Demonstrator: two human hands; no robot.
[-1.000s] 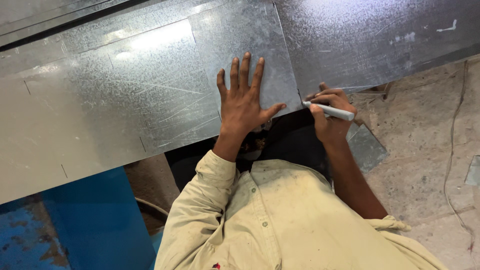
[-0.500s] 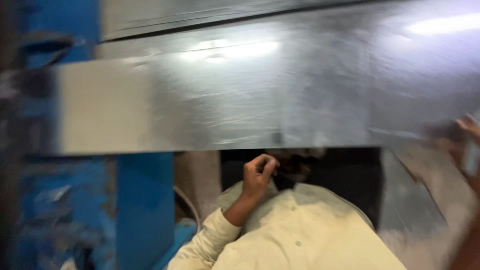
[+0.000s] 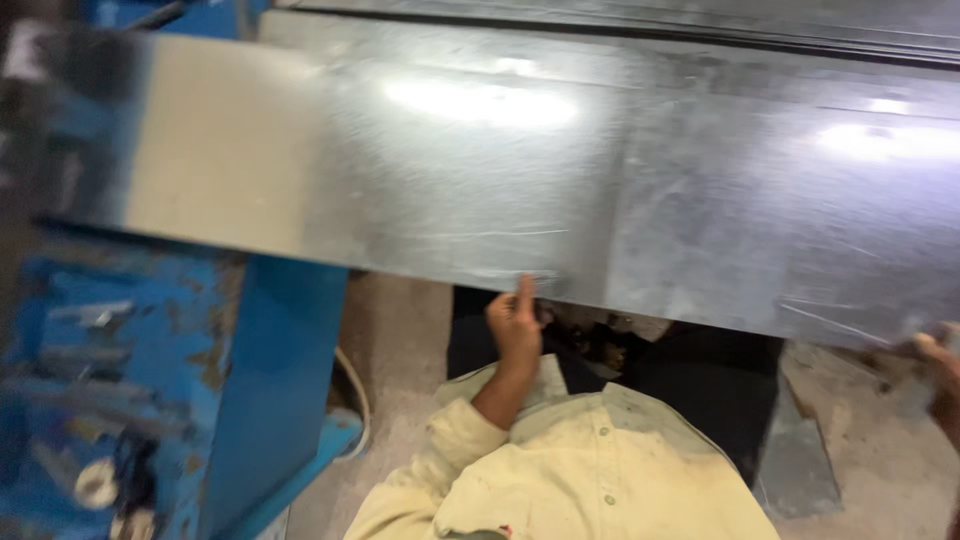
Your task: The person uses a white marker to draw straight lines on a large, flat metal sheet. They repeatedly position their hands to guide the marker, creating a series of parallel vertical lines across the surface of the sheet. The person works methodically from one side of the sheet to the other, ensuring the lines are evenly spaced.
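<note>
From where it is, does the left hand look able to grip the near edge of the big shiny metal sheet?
Probably yes: the left hand already touches the shiny galvanised metal sheet at its near edge, nothing between them.

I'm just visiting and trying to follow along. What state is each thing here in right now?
metal sheet: lying flat, shiny, near edge overhanging
left hand: fingers pinching the sheet's near edge
right hand: at the picture's right edge, blurred, grip unclear
blue machine frame: standing under the sheet's left end, paint worn
cream shirt: buttoned, stained
</note>
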